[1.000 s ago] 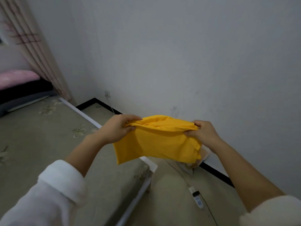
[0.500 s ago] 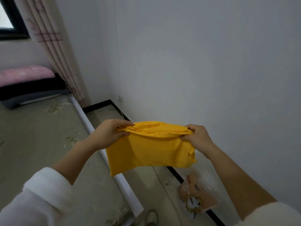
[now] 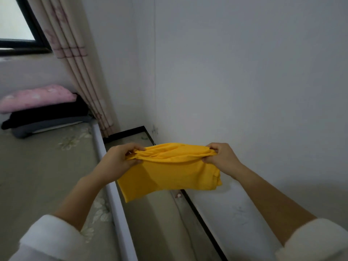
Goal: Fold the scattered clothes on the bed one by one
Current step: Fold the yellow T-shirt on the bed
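Observation:
A folded yellow garment (image 3: 169, 174) hangs in the air between my hands, over the gap between the bed and the wall. My left hand (image 3: 118, 161) grips its bunched top edge at the left end. My right hand (image 3: 220, 159) grips the same edge at the right end. The cloth drops below both hands in a doubled panel, longer on the left. The bed (image 3: 37, 176), covered in a grey-green floral sheet, lies to the left and below.
A pink pillow (image 3: 37, 97) rests on dark folded bedding (image 3: 47, 115) at the head of the bed. A striped curtain (image 3: 75, 63) hangs by the window. The bed's white side rail (image 3: 114, 194) borders a narrow floor strip along the wall.
My view has swung left and up, bringing the window, curtain and pillow further in. Both hands still hold the yellow garment stretched between them; the floor items seen before have left the view.

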### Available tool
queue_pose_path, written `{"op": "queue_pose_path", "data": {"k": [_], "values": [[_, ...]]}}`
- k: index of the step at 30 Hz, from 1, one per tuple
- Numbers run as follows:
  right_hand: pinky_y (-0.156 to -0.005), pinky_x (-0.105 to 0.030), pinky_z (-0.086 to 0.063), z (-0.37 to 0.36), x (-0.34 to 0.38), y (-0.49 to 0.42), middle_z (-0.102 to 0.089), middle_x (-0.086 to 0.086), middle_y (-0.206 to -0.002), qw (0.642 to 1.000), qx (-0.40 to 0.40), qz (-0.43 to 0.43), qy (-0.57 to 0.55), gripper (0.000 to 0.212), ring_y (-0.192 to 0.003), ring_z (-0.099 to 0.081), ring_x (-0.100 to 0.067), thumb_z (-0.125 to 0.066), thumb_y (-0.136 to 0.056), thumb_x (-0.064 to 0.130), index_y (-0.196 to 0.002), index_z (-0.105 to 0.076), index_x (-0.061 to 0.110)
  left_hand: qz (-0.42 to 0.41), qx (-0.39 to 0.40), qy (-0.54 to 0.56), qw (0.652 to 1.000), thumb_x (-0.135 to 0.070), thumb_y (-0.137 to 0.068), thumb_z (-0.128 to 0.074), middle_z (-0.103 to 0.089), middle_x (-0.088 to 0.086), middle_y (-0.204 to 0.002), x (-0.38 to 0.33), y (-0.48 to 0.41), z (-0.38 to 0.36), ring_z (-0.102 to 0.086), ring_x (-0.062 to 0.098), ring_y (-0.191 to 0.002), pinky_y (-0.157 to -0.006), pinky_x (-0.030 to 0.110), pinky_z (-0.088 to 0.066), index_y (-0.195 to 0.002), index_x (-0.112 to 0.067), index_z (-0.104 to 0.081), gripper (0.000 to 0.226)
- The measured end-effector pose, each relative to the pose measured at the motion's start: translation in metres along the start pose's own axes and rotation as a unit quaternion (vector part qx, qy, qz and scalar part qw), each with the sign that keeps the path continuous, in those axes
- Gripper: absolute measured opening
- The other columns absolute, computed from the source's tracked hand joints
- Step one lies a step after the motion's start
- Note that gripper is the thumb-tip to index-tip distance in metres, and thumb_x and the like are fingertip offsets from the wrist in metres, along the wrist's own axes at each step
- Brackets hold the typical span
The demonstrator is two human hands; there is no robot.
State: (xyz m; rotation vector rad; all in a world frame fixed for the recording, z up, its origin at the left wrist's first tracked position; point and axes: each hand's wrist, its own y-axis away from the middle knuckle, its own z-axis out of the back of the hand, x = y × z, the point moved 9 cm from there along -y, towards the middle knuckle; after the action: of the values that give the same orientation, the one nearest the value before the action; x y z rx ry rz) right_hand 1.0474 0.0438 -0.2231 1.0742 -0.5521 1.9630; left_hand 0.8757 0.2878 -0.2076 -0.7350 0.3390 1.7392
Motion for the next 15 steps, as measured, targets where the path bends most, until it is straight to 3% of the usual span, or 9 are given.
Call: {"op": "queue_pose_path", "data": {"k": [5,10,15], "values": [[-0.071,-0.03,-0.047,-0.027,0.002,-0.106,-0.069,-0.008,-0.083,0.999,0.044,0.018,0.005,0.018,-0.078,-0.062,-0.017,-0.074,-0.071,-0.003,-0.081,-0.07,0.011,0.034,-0.033,-0.005,0.999,-0.015,-0.086,-0.068,-0.062,-0.008,-0.097,0.039,-0.059,0.013,-0.053,-0.003,-0.082,-0.067,0.008,-0.037,-0.11,-0.031,-0.062,0.03],[-0.073,-0.035,-0.05,-0.064,0.015,-0.214,-0.07,-0.012,-0.086,0.994,0.097,0.055,0.0,0.016,-0.08,-0.064,-0.022,-0.073,-0.073,-0.003,-0.084,-0.071,0.008,0.077,-0.044,-0.006,0.996,-0.014,-0.087,-0.067,-0.058,-0.02,-0.093,0.089,-0.117,0.032,-0.053,-0.009,-0.082,-0.065,0.005,-0.038,-0.107,-0.033,-0.061,0.028],[-0.063,-0.03,-0.04,-0.106,0.038,-0.32,-0.061,-0.013,-0.076,0.987,0.144,0.072,0.008,0.009,-0.071,-0.054,-0.019,-0.064,-0.075,-0.003,-0.083,-0.068,0.0,0.132,-0.041,-0.029,0.99,-0.007,-0.086,-0.062,-0.06,-0.011,-0.093,0.14,-0.175,0.061,-0.054,0.001,-0.084,-0.066,0.01,-0.041,-0.101,-0.042,-0.056,0.039]]}}
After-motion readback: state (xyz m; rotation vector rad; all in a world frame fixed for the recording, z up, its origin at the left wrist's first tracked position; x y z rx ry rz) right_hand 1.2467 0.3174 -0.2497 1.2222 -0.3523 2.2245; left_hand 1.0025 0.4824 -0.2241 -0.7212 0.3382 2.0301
